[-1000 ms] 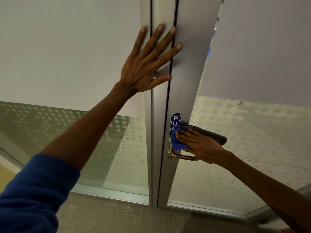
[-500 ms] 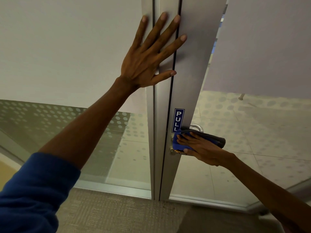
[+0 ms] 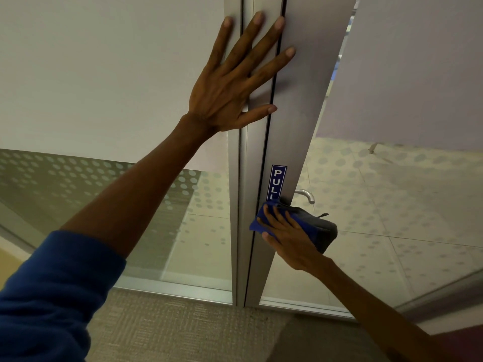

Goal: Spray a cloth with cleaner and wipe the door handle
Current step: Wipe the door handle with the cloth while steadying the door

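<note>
My right hand [image 3: 286,236] presses a blue cloth [image 3: 258,220] over the near door handle, on the silver door stile [image 3: 295,126] just below a blue PULL sticker [image 3: 276,182]. The cloth's dark grey side [image 3: 318,228] sticks out to the right. The near handle is hidden under cloth and hand. A silver lever handle [image 3: 306,195] on the far side shows through the glass above the cloth. My left hand [image 3: 235,79] lies flat with fingers spread, high on the frame, across the gap between frame and door. No spray bottle is in view.
Frosted glass panels [image 3: 104,74] with dotted lower bands flank the aluminium frame. The glass door [image 3: 405,192] extends to the right. Beige carpet [image 3: 170,330] covers the floor in front, with tiled floor visible beyond the glass.
The right hand with the cloth has shifted slightly down and left on the handle, and the brass-coloured part seen earlier is now covered. The far lever has come into view. The left hand stays put.
</note>
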`<move>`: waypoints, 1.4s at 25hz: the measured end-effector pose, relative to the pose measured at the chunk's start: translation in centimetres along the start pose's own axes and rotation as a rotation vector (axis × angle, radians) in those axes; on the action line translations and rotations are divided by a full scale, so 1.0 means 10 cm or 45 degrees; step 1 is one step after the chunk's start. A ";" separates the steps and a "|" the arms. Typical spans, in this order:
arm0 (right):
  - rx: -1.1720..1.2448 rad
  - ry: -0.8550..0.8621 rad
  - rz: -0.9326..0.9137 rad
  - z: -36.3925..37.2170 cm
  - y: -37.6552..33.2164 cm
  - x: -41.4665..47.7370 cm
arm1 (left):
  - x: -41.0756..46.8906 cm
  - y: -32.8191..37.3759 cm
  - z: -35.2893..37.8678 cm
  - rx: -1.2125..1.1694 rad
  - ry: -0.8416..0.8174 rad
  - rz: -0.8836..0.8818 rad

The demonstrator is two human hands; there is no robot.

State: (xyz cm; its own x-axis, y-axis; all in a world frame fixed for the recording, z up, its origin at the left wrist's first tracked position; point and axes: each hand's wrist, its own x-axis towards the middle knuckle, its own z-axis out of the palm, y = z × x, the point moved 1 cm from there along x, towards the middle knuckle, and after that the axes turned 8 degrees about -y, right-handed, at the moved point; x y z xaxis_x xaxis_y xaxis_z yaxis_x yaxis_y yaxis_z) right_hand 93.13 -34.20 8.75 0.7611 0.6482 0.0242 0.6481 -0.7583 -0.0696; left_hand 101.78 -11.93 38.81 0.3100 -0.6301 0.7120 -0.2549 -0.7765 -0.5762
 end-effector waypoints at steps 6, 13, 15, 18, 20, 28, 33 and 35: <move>-0.168 -0.006 -0.013 0.12 0.08 0.02 | -0.01 -0.01 0.01 0.032 0.004 -0.009; -0.424 -0.001 -0.313 0.19 0.27 0.10 | -0.01 -0.01 0.04 0.090 -0.010 -0.022; -0.405 0.016 -0.373 0.20 0.37 0.06 | -0.01 -0.01 0.05 0.093 -0.009 -0.025; -0.324 0.030 -0.442 0.18 0.53 -0.02 | 0.00 -0.02 0.06 0.095 -0.011 -0.027; -0.270 0.007 -0.478 0.15 0.62 -0.07 | 0.00 -0.01 0.07 0.100 -0.013 -0.021; -0.323 -0.029 -0.785 -0.04 0.95 -0.06 | 0.00 -0.01 0.05 0.114 -0.009 -0.016; -0.342 0.207 -0.532 0.16 0.75 -0.12 | 0.00 0.01 0.03 0.114 -0.001 -0.028; -0.337 0.264 -0.396 0.22 0.61 -0.13 | 0.02 0.01 0.02 0.117 0.013 -0.023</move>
State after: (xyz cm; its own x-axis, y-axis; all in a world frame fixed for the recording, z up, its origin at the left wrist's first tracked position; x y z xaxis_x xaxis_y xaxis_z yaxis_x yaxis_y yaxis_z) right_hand 96.02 -39.55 6.14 0.5014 0.8408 0.2043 0.8106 -0.5390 0.2290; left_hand 101.98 -12.14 38.75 0.3043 -0.6160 0.7266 -0.1639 -0.7853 -0.5971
